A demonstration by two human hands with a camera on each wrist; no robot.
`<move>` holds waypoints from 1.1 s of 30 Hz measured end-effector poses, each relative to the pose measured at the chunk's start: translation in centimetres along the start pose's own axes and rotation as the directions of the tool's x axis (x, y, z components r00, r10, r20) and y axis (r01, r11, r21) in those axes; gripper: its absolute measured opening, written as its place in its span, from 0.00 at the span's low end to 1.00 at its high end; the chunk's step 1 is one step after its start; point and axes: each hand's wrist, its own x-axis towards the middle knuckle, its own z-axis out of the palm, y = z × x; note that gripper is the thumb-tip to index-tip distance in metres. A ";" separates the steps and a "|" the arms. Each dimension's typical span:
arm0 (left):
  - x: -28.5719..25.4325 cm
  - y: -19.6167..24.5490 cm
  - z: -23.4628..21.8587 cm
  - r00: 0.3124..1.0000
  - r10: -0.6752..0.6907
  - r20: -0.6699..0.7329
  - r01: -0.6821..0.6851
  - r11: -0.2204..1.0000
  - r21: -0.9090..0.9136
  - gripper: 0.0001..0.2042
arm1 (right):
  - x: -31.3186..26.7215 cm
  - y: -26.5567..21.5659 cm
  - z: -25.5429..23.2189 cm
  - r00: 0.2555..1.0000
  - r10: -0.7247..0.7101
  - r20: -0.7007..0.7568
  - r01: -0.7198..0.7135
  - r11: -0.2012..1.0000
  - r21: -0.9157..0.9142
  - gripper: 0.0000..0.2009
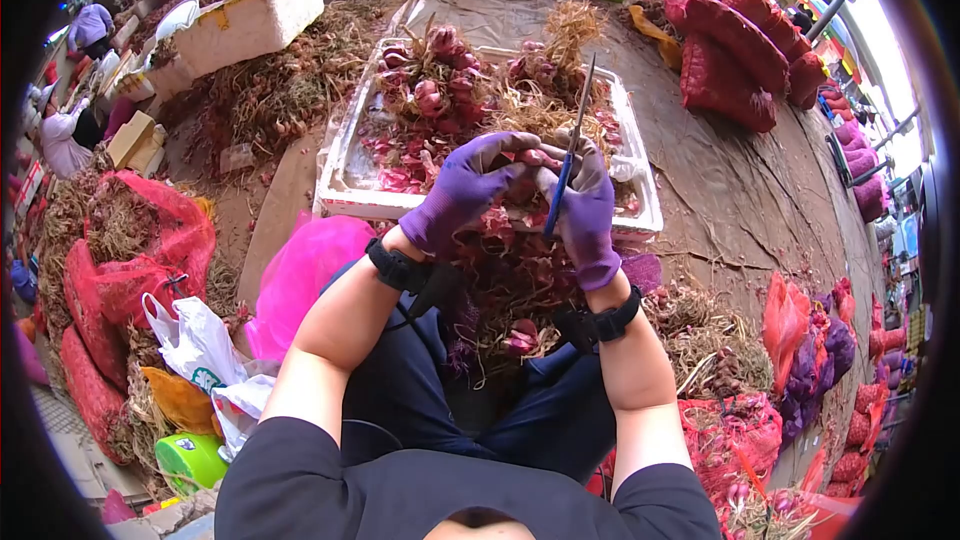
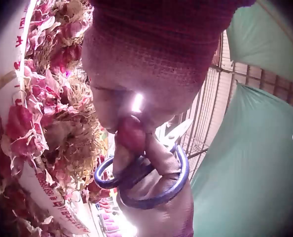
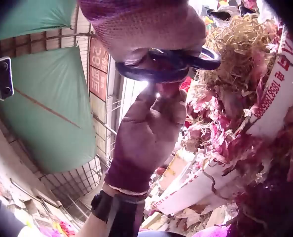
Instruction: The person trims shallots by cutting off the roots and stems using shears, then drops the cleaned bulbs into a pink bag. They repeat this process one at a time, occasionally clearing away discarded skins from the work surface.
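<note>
Gloved in purple with greyish fingers, my left hand [image 1: 465,190] pinches a small red shallot [image 2: 131,134] over the near part of a white foam box [image 1: 390,202]. Close against it, my right hand [image 1: 588,215] holds scissors [image 1: 560,198] with blue loop handles, the blades pointing up and away in the head view. Fingers of the right hand pass through the handle loops [image 3: 151,74]. Between the two hands the shallot is partly hidden by fingertips. Bunches of shallots [image 1: 445,80] with dry roots and loose skins lie in the box.
Shallot skins and dry stalks [image 1: 510,285] cover my lap below the box. A pink mesh bag [image 1: 305,285] and white plastic bag [image 1: 200,345] lie at left. Full red net sacks [image 1: 725,50] stand at far right. Dry stalks [image 1: 710,325] heap near my right elbow.
</note>
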 end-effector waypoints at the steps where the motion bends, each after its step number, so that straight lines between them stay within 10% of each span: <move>1: 0.1 0.1 0.0 1.000 -0.003 0.008 0.003 1.000 0.003 0.16 | 0.0 0.0 0.1 0.999 -0.041 -0.001 0.041 0.999 -0.025 0.20; 8: -0.1 0.3 0.1 0.998 -0.065 -0.004 0.065 0.998 -0.005 0.16 | -0.4 -0.6 0.8 0.995 -0.086 -0.041 0.086 0.996 0.001 0.18; 11: -0.3 -0.1 -0.1 0.996 0.089 0.003 -0.086 0.955 0.282 0.17 | -0.2 1.3 -0.3 0.973 -0.223 -0.056 0.191 0.920 -0.343 0.16; 17: -0.8 1.2 0.8 0.964 0.264 0.043 -0.211 0.649 0.731 0.15 | -0.3 0.8 0.5 0.970 -0.221 -0.104 0.188 0.947 -0.261 0.16; 21: -0.6 0.4 1.1 0.978 0.209 -0.018 -0.165 0.820 0.549 0.15 | -0.1 0.8 0.1 0.983 -0.153 -0.100 0.105 0.921 -0.374 0.17; 23: -0.5 -0.4 1.1 0.983 0.184 -0.022 -0.154 0.876 0.457 0.16 | -0.4 0.1 0.3 0.994 -0.031 -0.106 0.030 1.000 -0.009 0.17; 25: -0.4 -0.4 1.4 0.998 0.020 -0.059 -0.012 0.990 0.143 0.18 | -0.3 -0.1 0.2 0.995 -0.005 -0.096 0.004 1.000 -0.013 0.18; 33: -0.7 1.4 0.8 0.966 -0.248 0.066 0.256 0.916 -0.309 0.23 | -0.4 -0.4 -0.1 0.990 0.046 -0.133 -0.042 0.999 0.032 0.20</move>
